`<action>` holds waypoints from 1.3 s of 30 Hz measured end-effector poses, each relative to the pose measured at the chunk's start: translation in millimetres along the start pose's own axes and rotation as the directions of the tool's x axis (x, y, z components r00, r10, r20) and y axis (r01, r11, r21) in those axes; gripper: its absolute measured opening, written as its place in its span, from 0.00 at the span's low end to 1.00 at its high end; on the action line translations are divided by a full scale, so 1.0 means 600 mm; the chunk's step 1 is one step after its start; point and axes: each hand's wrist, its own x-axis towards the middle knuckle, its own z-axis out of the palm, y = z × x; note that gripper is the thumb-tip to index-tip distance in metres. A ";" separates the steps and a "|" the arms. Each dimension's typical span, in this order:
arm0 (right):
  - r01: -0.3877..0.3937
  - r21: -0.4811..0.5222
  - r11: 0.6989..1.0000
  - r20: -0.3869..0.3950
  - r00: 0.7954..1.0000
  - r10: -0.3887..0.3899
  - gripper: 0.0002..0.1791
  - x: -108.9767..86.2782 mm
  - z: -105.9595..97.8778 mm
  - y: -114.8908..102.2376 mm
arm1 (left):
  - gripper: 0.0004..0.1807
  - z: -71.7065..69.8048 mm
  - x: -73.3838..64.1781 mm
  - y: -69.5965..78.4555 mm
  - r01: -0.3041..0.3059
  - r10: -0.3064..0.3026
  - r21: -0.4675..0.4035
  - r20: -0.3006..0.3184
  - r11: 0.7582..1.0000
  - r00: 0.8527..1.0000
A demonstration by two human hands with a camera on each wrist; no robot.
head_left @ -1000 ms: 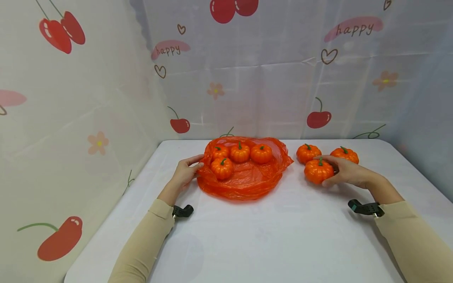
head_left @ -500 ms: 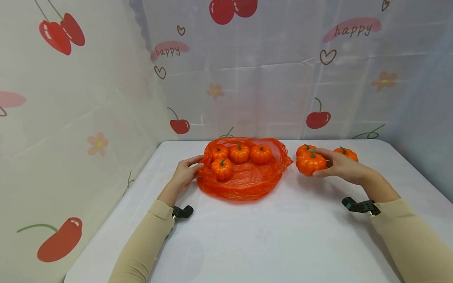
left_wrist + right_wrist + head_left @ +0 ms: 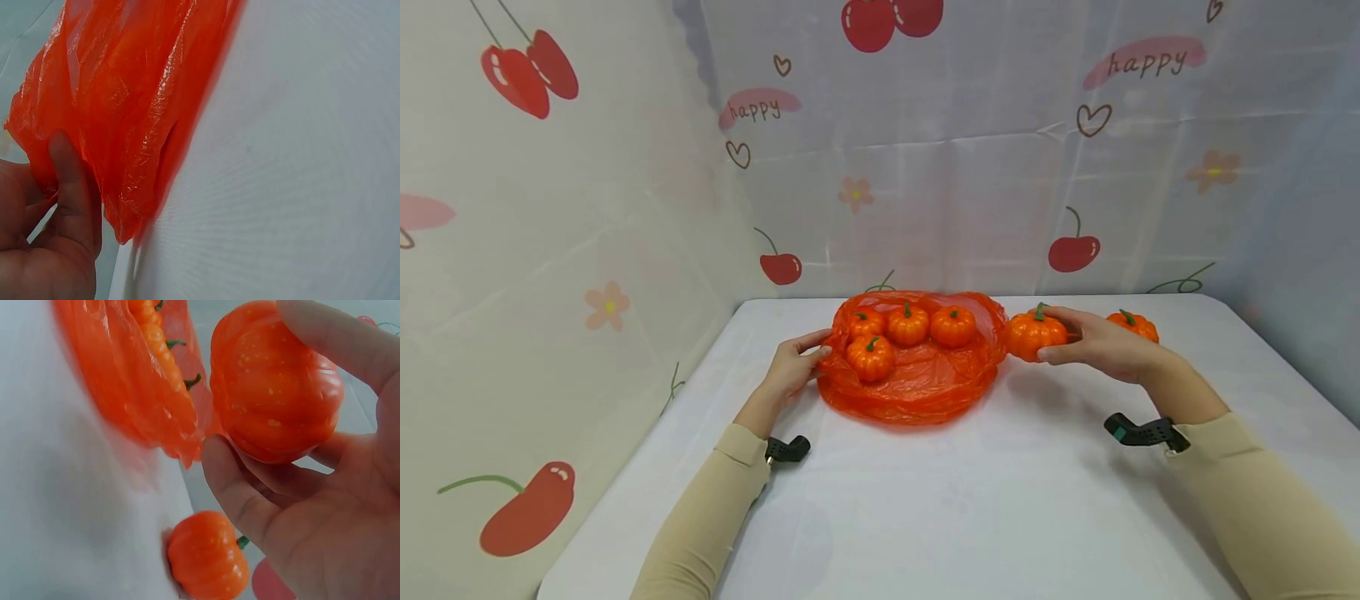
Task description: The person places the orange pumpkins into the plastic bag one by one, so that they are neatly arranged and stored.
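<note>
An orange plastic bag (image 3: 917, 400) lies opened wide on the table, with several small orange pumpkins (image 3: 908, 325) inside. My left hand (image 3: 790, 367) pinches the bag's left edge between thumb and fingers; the left wrist view shows the thumb against the crumpled film (image 3: 137, 112). In my right hand (image 3: 1101, 342) is another small pumpkin (image 3: 1036, 333), gripped between thumb and fingers above the table, right at the bag's right edge. The right wrist view shows that pumpkin (image 3: 275, 381) close up, its green stem out of sight there.
One loose pumpkin (image 3: 1133, 325) sits on the white table (image 3: 955, 508) at the back right, behind my right hand. A pumpkin (image 3: 209, 556) on the table also shows low in the right wrist view. A cherry-printed curtain (image 3: 970, 200) stands along the table's back edge.
My right hand has lifted its pumpkin off the table and carried it left and toward the back, up to the bag's right edge. My left hand and the bag have stayed put.
</note>
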 end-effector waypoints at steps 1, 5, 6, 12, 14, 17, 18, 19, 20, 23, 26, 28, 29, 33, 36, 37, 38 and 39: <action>0.003 0.006 1.000 -0.002 1.000 -0.003 0.49 0.002 0.002 -0.003 | 0.23 0.000 0.000 0.000 -0.003 0.003 0.002 0.000 1.000 1.000; 0.020 0.031 0.999 -0.003 1.000 -0.019 0.48 0.011 0.011 -0.012 | 0.23 0.000 -0.001 -0.001 -0.011 0.011 -0.005 0.002 1.000 1.000; 0.024 0.033 0.999 -0.003 1.000 -0.024 0.47 0.013 0.013 -0.015 | 0.23 0.000 -0.002 -0.001 -0.012 0.012 -0.008 0.004 1.000 1.000; 0.043 -0.009 0.999 -0.010 0.999 -0.043 0.49 0.026 0.024 -0.034 | 0.23 0.000 -0.004 0.001 -0.009 0.009 -0.015 0.004 1.000 1.000; 0.040 -0.016 0.999 -0.011 0.999 -0.040 0.51 0.031 0.027 -0.041 | 0.22 0.000 -0.003 0.002 -0.009 0.009 -0.015 0.003 1.000 1.000; 0.038 -0.011 0.999 -0.002 0.999 -0.038 0.54 0.039 0.032 -0.052 | 0.23 -0.001 -0.003 0.002 -0.013 0.013 -0.012 0.007 1.000 1.000; 0.037 -0.006 0.999 0.000 0.999 -0.037 0.54 0.042 0.034 -0.055 | 0.23 -0.001 -0.002 0.002 -0.014 0.014 -0.010 0.008 1.000 1.000; 0.039 -0.001 0.999 0.004 0.999 -0.039 0.55 0.046 0.035 -0.057 | 0.23 -0.001 -0.002 0.002 -0.015 0.015 -0.008 0.009 1.000 1.000; 0.042 0.004 0.999 0.008 0.999 -0.042 0.55 0.049 0.038 -0.060 | 0.23 -0.001 -0.002 0.002 -0.016 0.016 -0.007 0.008 1.000 1.000; 0.052 0.018 0.998 0.028 0.998 -0.052 0.55 0.061 0.045 -0.065 | 0.23 -0.002 -0.001 0.000 -0.018 0.018 -0.005 0.003 1.000 1.000; 0.060 0.023 0.998 0.046 0.997 -0.061 0.55 0.075 0.053 -0.070 | 0.23 -0.001 -0.001 -0.003 -0.041 0.041 -0.017 0.007 0.999 0.999; 0.064 0.025 0.998 0.061 0.996 -0.065 0.55 0.085 0.058 -0.073 | 0.24 -0.001 -0.002 -0.003 -0.057 0.057 -0.025 0.013 0.998 0.998; 0.066 0.022 0.998 0.070 0.995 -0.068 0.55 0.090 0.060 -0.075 | 0.24 0.000 -0.003 -0.004 -0.062 0.062 -0.030 0.014 0.998 0.998; 0.048 0.015 0.999 0.094 0.994 -0.050 0.55 0.111 0.066 -0.086 | 0.23 0.001 -0.004 -0.004 -0.061 0.062 -0.034 0.015 0.998 0.998; 0.020 -0.006 1.000 0.103 0.994 -0.020 0.56 0.123 0.069 -0.094 | 0.23 0.000 -0.003 -0.003 -0.060 0.060 -0.036 0.015 0.998 0.998; 0.010 -0.010 1.000 0.106 0.994 -0.009 0.56 0.126 0.070 -0.097 | 0.23 0.000 -0.003 -0.003 -0.061 0.061 -0.036 0.015 0.998 0.998; 0.002 -0.018 1.000 0.110 0.994 0.000 0.56 0.129 0.071 -0.100 | 0.23 0.000 -0.002 -0.002 -0.062 0.063 -0.038 0.014 0.997 0.998; -0.009 -0.023 1.000 0.112 0.994 0.011 0.57 0.132 0.072 -0.103 | 0.23 -0.001 -0.001 -0.001 -0.063 0.063 -0.041 0.013 0.997 0.998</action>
